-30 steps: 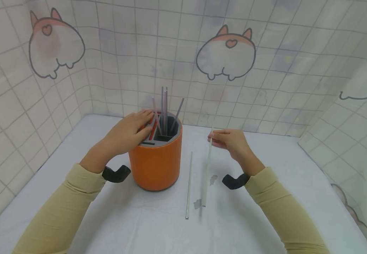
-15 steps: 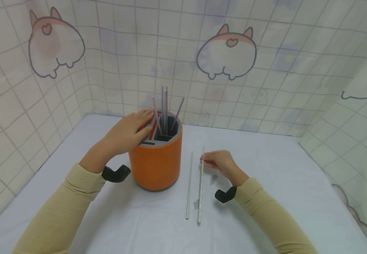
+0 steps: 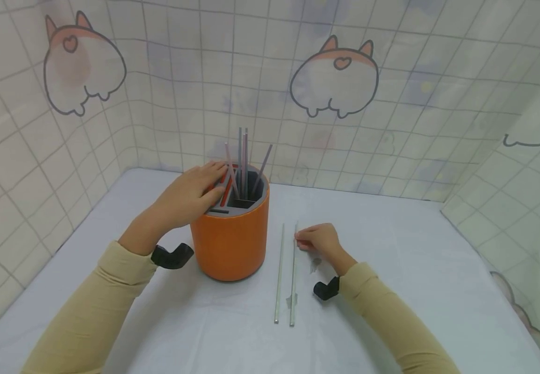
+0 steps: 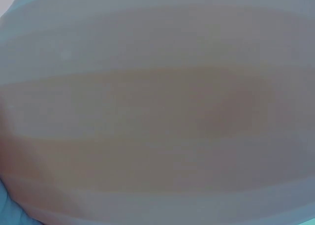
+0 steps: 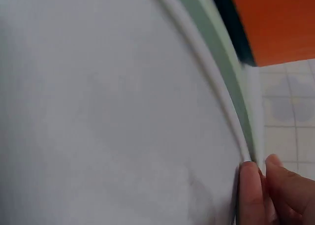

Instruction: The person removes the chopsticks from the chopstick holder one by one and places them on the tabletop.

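My left hand (image 3: 187,192) rests across the left side of the top of an orange round holder (image 3: 229,246), with the fingers over its grey divided insert. With thumb and fingers, my right hand (image 3: 321,240) pinches the far end of a pale, thin chopstick (image 3: 293,291) that lies along the white table. A second pale chopstick (image 3: 278,291) lies parallel to it, between it and the holder. Up close in the right wrist view, fingertips (image 5: 250,180) meet at the end of the chopstick. Only a blurred, banded surface fills the left wrist view.
Several thin pinkish and grey sticks (image 3: 245,161) stand in the holder's compartments. Grey patches (image 3: 291,300) mark the white tablecloth (image 3: 391,249) near the chopsticks. Behind rises a tile-patterned curtain (image 3: 251,78) with cartoon animals.
My right hand has come down and toward me, laying its raised chopstick on the table beside the other one. The left hand has stayed on the holder.
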`<state>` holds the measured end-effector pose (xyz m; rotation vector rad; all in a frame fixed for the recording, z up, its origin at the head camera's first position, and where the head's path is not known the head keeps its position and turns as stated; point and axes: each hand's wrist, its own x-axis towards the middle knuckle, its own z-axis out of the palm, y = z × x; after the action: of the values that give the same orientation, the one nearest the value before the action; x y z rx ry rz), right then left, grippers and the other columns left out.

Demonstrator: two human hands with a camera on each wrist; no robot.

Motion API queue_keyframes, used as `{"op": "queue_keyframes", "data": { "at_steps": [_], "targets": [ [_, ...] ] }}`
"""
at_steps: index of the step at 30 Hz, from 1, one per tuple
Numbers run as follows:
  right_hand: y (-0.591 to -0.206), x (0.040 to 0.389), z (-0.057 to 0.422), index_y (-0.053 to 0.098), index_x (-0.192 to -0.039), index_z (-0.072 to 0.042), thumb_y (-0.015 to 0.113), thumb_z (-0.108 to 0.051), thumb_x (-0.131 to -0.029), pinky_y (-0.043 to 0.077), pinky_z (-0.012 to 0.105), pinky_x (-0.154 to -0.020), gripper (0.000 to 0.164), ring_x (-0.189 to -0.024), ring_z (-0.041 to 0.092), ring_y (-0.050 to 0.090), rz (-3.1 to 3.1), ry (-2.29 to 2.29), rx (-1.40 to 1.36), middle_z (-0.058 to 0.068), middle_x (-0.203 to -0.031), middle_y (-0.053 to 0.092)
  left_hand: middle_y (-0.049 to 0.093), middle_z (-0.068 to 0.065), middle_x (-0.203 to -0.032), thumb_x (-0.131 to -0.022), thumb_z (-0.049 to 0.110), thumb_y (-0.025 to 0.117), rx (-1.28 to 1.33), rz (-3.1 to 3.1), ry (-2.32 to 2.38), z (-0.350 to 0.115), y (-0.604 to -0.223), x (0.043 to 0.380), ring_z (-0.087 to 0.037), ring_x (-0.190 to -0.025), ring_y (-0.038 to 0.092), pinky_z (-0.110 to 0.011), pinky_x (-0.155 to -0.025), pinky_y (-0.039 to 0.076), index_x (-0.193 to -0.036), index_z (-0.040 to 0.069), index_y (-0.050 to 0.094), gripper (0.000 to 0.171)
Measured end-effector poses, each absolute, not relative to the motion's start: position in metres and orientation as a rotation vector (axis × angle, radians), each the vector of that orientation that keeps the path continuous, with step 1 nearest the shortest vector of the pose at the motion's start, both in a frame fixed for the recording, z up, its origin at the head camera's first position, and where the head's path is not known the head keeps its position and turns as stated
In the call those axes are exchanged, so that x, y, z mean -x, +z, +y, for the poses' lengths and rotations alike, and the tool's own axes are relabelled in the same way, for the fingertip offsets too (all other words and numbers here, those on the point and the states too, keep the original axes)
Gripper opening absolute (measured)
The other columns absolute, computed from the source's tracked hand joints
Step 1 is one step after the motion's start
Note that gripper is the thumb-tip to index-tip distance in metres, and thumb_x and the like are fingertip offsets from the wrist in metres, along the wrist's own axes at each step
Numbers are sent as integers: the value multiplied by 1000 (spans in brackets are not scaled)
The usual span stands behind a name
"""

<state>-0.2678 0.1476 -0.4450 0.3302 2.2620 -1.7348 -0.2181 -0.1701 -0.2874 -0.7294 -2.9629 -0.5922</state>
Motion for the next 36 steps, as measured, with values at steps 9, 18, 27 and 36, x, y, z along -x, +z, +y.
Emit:
{"op": "queue_keyframes", "data": {
  "at_steps": [9,18,27,36],
  "targets": [
    [-404,273,142,72,-117,2,75,-17,-89,60,28,-88,34,-88,14,76,2475,-1721,-141,17,-110,75,23,-13,-165,-107,29,37,722,-2971,-595,-171,-286,216,-33,-155,15,-52,-128,10,-157,3,27,57],
    [-327,267,120,71,-124,-10,77,-30,-88,50,36,-109,42,-118,20,68,2468,-1885,218,9,-123,72,23,-14,-165,-107,29,37,732,-2964,-596,-172,-284,216,-34,-155,15,-53,-128,10,-156,2,27,57],
    [-297,260,93,70,-127,-12,77,-26,-87,47,38,-112,42,-118,17,67,2407,-1940,355,7,-118,74,23,-14,-165,-107,29,36,732,-2964,-593,-170,-287,216,-34,-155,17,-52,-128,11,-156,2,27,57],
    [-282,257,76,75,-117,-11,79,-23,-86,49,39,-110,34,-117,14,67,2411,-2012,449,5,-112,76,23,-14,-165,-107,30,36,734,-2963,-589,-170,-284,216,-35,-154,18,-52,-128,12,-156,2,27,57]
  ]
}}
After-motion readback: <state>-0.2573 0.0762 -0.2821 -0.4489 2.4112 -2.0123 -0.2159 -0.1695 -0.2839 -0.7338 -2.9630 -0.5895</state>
